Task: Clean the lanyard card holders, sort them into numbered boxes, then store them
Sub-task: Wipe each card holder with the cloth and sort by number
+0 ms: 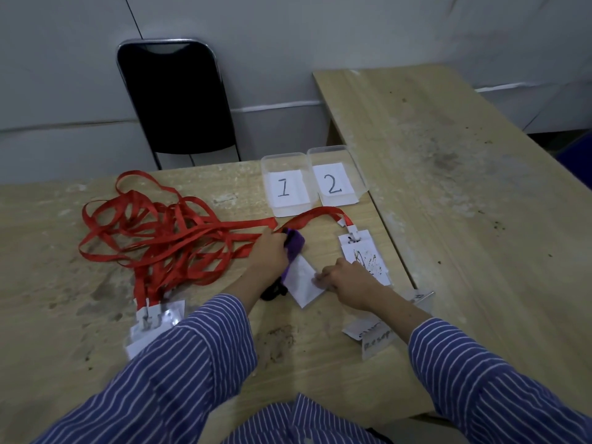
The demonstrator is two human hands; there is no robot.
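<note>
My left hand (271,251) grips a purple cloth (295,248) and presses it on the upper end of a white card holder (302,280) lying on the table. My right hand (347,283) pins that holder's right edge with its fingertips. Just beyond my right hand lies a second card holder (365,256) with dark scribbles, clipped to a red lanyard (320,216). A tangle of red lanyards (160,235) lies at the left, with several card holders (153,325) at its near end. Clear boxes marked 1 (285,187) and 2 (334,177) stand at the back.
Paper labels (374,339) lie by my right forearm near the table edge. A second, dusty wooden table (464,187) adjoins on the right. A black chair (176,97) stands behind the table against the grey wall. A small black item (272,293) lies under my left wrist.
</note>
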